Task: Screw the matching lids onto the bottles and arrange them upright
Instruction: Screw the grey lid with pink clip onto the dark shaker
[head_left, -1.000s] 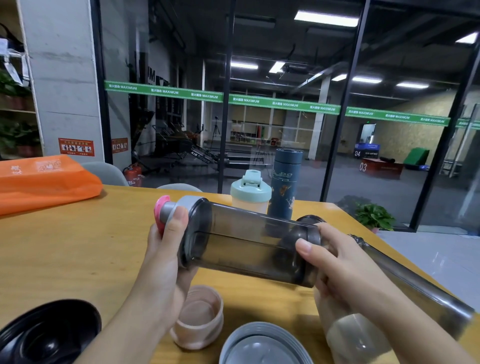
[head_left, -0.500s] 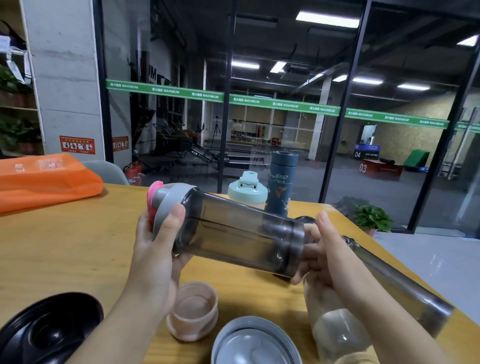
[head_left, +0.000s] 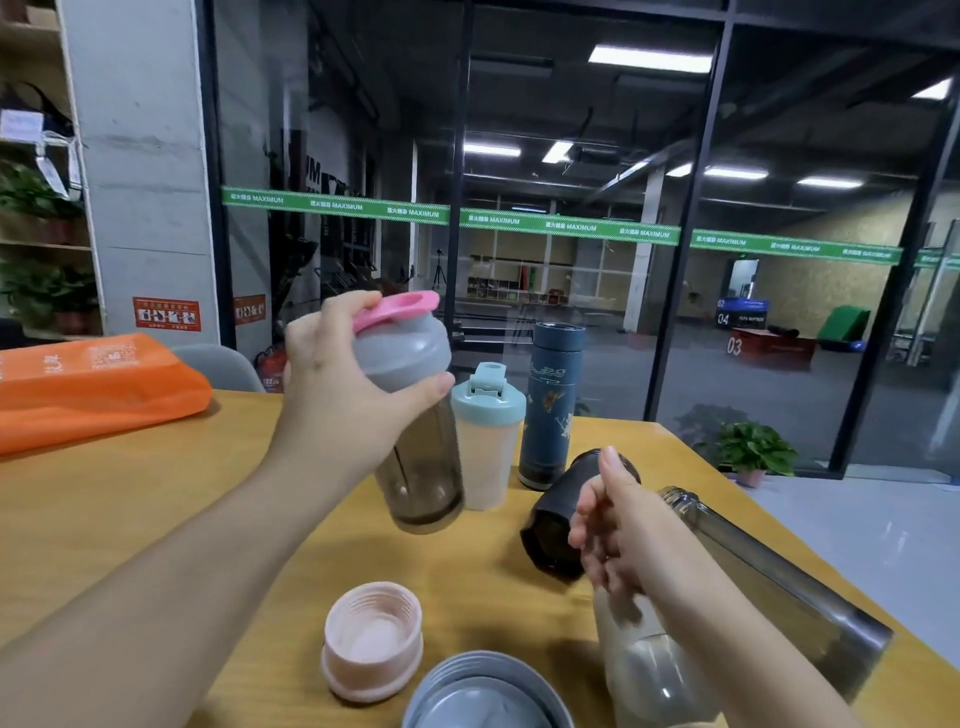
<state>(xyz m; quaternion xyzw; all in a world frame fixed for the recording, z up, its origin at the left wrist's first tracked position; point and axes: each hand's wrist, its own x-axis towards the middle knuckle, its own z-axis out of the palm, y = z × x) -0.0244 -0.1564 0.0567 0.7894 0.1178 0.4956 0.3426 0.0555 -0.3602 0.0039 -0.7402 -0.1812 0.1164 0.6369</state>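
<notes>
Behind the yellow bench (head_left: 130, 509), glass partitions fill the frame. At centre, my left hand (head_left: 332, 400) grips the capped smoky shaker (head_left: 415, 431) by its grey lid, held above the bench. My right hand (head_left: 613, 525) hangs loosely curled, holding nothing. Next move: I stand it beside the teal-lidded bottle (head_left: 485, 436).

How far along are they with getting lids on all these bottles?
Roughly halfway. Done: the teal-lidded shaker and the blue flask stand capped and upright. In hand: the left hand holds the smoky shaker, lid on, nearly upright above the table. Left: the dark bottle and long clear bottle lie on their sides, while the pink lid and grey lid wait loose.
</notes>
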